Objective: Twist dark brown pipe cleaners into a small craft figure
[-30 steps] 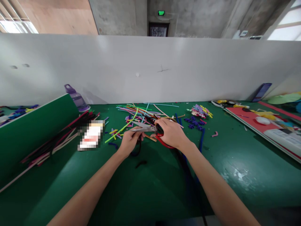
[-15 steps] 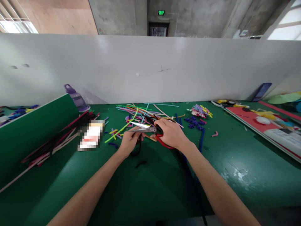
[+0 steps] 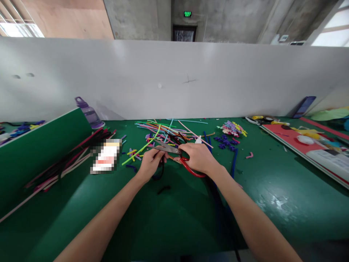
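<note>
My right hand is closed around red-handled scissors, whose blades point left. Just under the blades, my left hand pinches a dark pipe cleaner, part of which hangs below the fingers. The fingers hide most of its upper end, and whether the blades touch it I cannot tell. Beyond both hands lies a loose pile of coloured pipe cleaners. A short black piece rests on the green table in front of me.
Dark blue twisted pieces and a pastel heap sit to the right. A white nozzle shows behind my right hand. At left are a green board, a purple bottle and pipe cleaner bundles. A white partition stands behind.
The scissors have turned slightly; the upper blade no longer shines white, and the red handle loop sits lower and shows more. More of the white nozzle shows. My left hand has barely moved.
</note>
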`<move>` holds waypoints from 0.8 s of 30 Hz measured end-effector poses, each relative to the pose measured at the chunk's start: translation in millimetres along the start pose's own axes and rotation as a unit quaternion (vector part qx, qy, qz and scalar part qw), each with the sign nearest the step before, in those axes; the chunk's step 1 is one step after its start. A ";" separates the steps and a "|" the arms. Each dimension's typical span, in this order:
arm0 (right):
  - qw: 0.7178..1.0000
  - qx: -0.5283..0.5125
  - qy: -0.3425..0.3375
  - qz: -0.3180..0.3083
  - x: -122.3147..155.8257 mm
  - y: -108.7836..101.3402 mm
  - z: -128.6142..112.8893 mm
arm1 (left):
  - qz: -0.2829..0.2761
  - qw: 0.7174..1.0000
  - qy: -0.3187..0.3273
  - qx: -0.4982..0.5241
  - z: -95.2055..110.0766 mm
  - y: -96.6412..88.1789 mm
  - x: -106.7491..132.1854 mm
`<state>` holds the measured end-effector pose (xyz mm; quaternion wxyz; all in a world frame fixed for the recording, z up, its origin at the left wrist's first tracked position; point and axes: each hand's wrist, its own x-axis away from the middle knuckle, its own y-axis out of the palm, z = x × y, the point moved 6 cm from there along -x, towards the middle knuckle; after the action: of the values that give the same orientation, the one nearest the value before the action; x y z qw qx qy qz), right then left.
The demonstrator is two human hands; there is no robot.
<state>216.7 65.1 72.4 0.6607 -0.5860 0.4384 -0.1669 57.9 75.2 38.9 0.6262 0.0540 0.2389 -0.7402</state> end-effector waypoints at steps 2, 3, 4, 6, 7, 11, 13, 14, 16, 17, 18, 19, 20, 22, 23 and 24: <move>1.000 0.018 0.005 -0.004 -0.1 0.7 0.0 | -0.002 1.000 0.000 0.004 0.7 0.9 0.1; 1.000 0.021 0.009 0.001 -0.3 0.3 -0.2 | -0.002 1.000 0.000 0.006 0.7 1.2 0.1; 1.000 0.019 0.014 0.011 -0.4 -1.0 -0.5 | -0.003 1.000 -0.001 0.008 0.5 1.4 0.0; 0.998 0.011 0.033 0.044 -0.3 -5.8 0.4 | -0.002 1.000 -0.003 0.012 -0.4 1.5 -0.1; 0.997 0.006 0.048 0.065 0.1 -9.2 2.1 | -0.002 1.000 -0.004 0.014 -0.9 1.4 -0.1; 0.978 -0.015 0.142 0.154 5.8 -27.1 22.1 | -0.005 1.000 -0.012 0.020 -1.9 2.0 0.6; 0.959 -0.023 0.206 0.193 11.8 -35.8 40.7 | -0.009 0.999 -0.016 0.028 -1.1 3.0 1.0; 0.949 -0.024 0.237 0.205 15.1 -38.9 51.3 | -0.012 0.999 -0.018 0.035 -0.7 3.7 1.1; 0.932 -0.015 0.289 0.218 21.8 -42.4 72.4 | -0.016 0.998 -0.023 0.055 0.0 4.8 1.3; 0.926 -0.004 0.308 0.220 24.7 -42.8 82.0 | -0.017 0.997 -0.025 0.064 0.0 5.1 1.3; 0.921 0.006 0.324 0.219 27.4 -42.3 90.8 | -0.018 0.997 -0.026 0.071 0.0 5.4 1.3; 0.916 0.017 0.339 0.216 30.0 -41.0 99.0 | -0.017 0.997 -0.028 0.074 -0.3 5.4 1.2; 0.912 0.024 0.353 0.209 32.3 -38.8 106.1 | -0.017 0.997 -0.028 0.075 -0.6 5.4 1.2; 0.906 0.034 0.378 0.187 36.0 -33.1 117.3 | -0.018 0.997 -0.030 0.072 -1.3 5.5 1.1; 0.904 0.038 0.389 0.173 37.6 -30.0 121.4 | -0.019 0.997 -0.031 0.071 -1.5 5.6 1.1; 0.901 0.043 0.400 0.159 39.1 -27.1 124.7 | -0.019 0.997 -0.032 0.070 -1.5 5.7 1.1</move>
<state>343.1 107.7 73.5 0.4718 -0.3632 0.7459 -0.2986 62.7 74.3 35.5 0.6140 0.0693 0.1669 -0.7684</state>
